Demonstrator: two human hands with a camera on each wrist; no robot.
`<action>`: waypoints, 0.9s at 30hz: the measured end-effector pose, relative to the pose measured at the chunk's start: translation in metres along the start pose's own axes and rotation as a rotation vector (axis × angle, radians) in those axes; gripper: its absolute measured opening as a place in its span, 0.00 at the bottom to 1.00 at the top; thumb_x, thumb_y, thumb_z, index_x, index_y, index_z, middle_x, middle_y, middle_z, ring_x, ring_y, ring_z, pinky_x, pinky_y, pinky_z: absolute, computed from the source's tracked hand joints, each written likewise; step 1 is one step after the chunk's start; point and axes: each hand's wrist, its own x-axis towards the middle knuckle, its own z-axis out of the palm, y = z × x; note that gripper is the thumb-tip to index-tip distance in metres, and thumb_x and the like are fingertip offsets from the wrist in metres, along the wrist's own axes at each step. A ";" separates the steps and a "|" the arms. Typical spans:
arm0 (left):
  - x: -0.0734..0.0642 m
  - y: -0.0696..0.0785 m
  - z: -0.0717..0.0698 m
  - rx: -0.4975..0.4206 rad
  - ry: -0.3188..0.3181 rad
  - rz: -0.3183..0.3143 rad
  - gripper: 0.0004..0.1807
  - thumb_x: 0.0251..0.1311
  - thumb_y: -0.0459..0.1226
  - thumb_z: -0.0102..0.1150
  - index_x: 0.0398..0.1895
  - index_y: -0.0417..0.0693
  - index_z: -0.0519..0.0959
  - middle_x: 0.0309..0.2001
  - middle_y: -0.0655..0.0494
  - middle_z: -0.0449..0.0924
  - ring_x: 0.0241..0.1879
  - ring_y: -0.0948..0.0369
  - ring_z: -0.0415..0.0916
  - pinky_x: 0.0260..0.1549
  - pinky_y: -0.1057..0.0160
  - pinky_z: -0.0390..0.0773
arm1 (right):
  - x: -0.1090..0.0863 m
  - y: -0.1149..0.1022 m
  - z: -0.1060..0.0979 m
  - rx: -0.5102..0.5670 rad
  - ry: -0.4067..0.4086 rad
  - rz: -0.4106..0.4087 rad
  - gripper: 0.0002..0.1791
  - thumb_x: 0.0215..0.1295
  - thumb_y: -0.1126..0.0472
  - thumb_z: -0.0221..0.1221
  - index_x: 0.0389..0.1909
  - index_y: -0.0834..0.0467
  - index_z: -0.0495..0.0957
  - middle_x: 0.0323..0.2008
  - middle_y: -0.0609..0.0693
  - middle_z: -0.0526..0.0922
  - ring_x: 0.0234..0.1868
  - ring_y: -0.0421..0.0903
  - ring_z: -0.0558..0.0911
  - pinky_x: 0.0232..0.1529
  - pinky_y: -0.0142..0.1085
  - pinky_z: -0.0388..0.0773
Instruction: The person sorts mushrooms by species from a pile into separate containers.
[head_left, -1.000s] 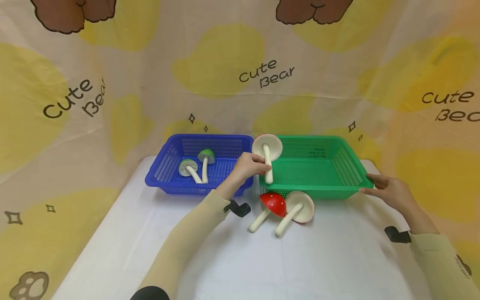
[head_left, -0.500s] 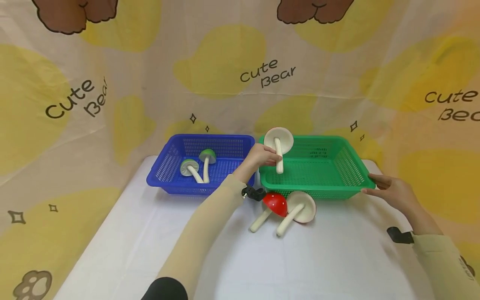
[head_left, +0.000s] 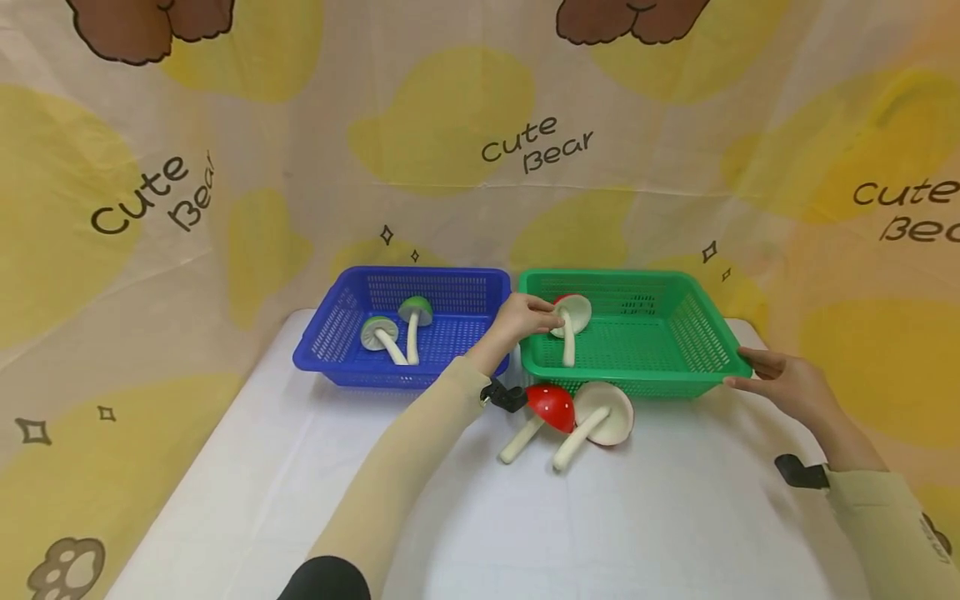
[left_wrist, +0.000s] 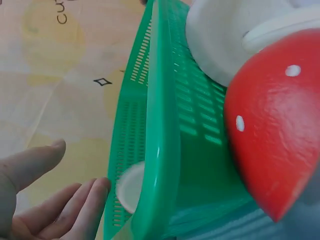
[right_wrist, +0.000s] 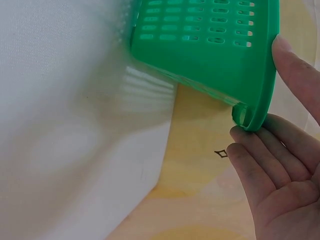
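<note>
My left hand (head_left: 521, 320) is over the left end of the green basket (head_left: 637, 377), its thumb and fingers apart in the left wrist view. Just beside its fingertips, a red-capped toy mushroom (head_left: 576, 315) leans inside that basket, pale underside showing. My right hand (right_wrist: 287, 175) pinches the basket's right front corner, with the thumb at the rim and the fingers below it. In front of the basket lie a toy mushroom with a white-spotted red cap (head_left: 551, 408) and another toy mushroom (head_left: 609, 414) with its pale underside turned up.
A blue basket (head_left: 375, 379) stands left of the green one, holding a green-capped toy mushroom (head_left: 378, 334) and a second green-capped toy mushroom (head_left: 415, 312). Both baskets stand on a white-covered table (head_left: 600, 533) before a patterned cloth (head_left: 420, 117).
My left hand carried the red-capped mushroom rightward over the green basket, then lowered it inside and let go. My right hand stayed at the basket's corner.
</note>
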 end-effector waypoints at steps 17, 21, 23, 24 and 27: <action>-0.045 0.000 -0.022 -0.076 -0.019 0.125 0.19 0.54 0.38 0.67 0.49 0.42 0.80 0.45 0.45 0.84 0.44 0.55 0.82 0.51 0.53 0.79 | -0.001 -0.001 0.000 -0.024 0.007 -0.014 0.41 0.58 0.43 0.63 0.65 0.65 0.66 0.59 0.73 0.69 0.56 0.72 0.71 0.47 0.64 0.70; -0.059 -0.005 -0.024 -0.024 -0.028 0.146 0.18 0.53 0.40 0.68 0.47 0.45 0.82 0.43 0.48 0.85 0.43 0.60 0.81 0.49 0.60 0.79 | 0.000 0.001 0.000 -0.022 -0.001 -0.007 0.42 0.58 0.43 0.63 0.66 0.65 0.65 0.59 0.73 0.69 0.57 0.72 0.70 0.47 0.64 0.69; -0.065 -0.008 -0.024 -0.010 -0.033 0.155 0.18 0.52 0.41 0.69 0.46 0.45 0.82 0.42 0.50 0.85 0.43 0.61 0.81 0.47 0.63 0.79 | 0.001 0.002 0.000 -0.014 -0.007 -0.001 0.42 0.58 0.43 0.63 0.66 0.65 0.64 0.59 0.73 0.68 0.57 0.72 0.70 0.47 0.64 0.69; -0.069 -0.010 -0.023 -0.007 -0.037 0.154 0.18 0.52 0.41 0.69 0.46 0.46 0.82 0.41 0.50 0.85 0.42 0.62 0.81 0.46 0.64 0.79 | 0.001 0.003 0.000 -0.012 -0.008 0.002 0.42 0.58 0.43 0.63 0.66 0.64 0.64 0.59 0.73 0.68 0.58 0.71 0.69 0.47 0.64 0.69; -0.078 -0.017 -0.022 0.024 -0.042 0.155 0.17 0.50 0.42 0.70 0.44 0.48 0.83 0.39 0.52 0.85 0.39 0.62 0.81 0.42 0.65 0.80 | 0.001 0.004 0.000 -0.009 -0.008 0.003 0.42 0.58 0.43 0.63 0.66 0.64 0.64 0.59 0.73 0.69 0.58 0.71 0.69 0.47 0.64 0.69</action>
